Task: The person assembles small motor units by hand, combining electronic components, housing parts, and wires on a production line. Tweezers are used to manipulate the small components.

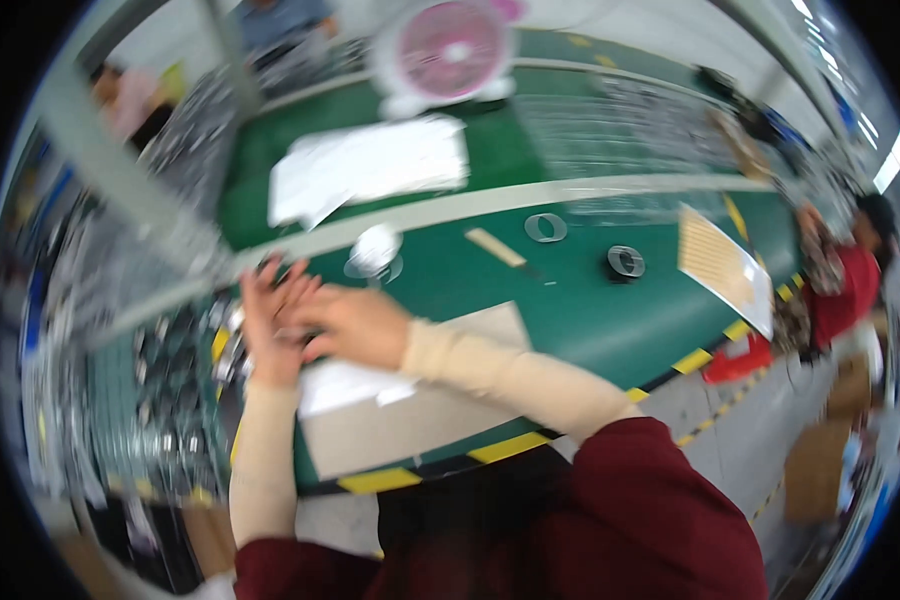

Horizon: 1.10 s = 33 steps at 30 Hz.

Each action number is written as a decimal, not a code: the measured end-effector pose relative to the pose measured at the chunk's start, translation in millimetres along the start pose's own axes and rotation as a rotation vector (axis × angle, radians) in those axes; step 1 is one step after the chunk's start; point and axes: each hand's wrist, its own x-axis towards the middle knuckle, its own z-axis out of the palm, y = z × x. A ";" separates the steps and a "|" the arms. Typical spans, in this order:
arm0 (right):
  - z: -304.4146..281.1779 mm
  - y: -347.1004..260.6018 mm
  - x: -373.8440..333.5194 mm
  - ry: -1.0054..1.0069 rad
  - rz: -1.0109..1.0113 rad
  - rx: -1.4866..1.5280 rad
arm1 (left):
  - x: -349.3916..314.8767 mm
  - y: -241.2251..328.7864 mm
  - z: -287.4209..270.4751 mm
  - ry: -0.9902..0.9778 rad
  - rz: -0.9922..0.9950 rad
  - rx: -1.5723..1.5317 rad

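My left hand (267,325) is raised palm inward at the bench's left side, its fingers stretched and spread. Across its palm reach the bent fingers of my right hand (360,325), touching it. Something small and shiny may sit between them, but blur and the fingers hide what it is. Just beyond my hands is a white round piece (377,248) with a clear rim. Under my right forearm lies a grey-tan board (350,440) with white paper (345,388) on it.
Clear trays (170,375) of dark and metallic parts stand left. On the green bench lie a cream-handled tool (495,247), a clear ring (545,228), a dark round item (625,263) and a tan-patterned sheet (720,265). Behind are papers (370,170) and a fan (450,50); a person sits right.
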 end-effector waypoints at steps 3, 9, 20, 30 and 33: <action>5.1 -6.2 1.8 -0.017 -0.022 -0.013 | 6.7 0.4 -12.9 -0.136 0.020 -0.134; 21.0 0.2 0.9 -0.038 -0.014 -0.002 | -6.4 4.1 -11.9 -0.122 -0.018 -0.221; 8.3 8.6 10.6 0.050 0.231 0.248 | 4.9 8.3 -23.2 -0.060 0.081 -0.264; -0.7 1.0 6.8 -0.229 0.113 0.197 | 8.8 7.7 -27.5 -0.023 0.089 -0.314; 3.8 6.5 1.9 -0.339 0.011 -0.130 | 10.1 8.4 -24.5 -0.016 0.091 -0.322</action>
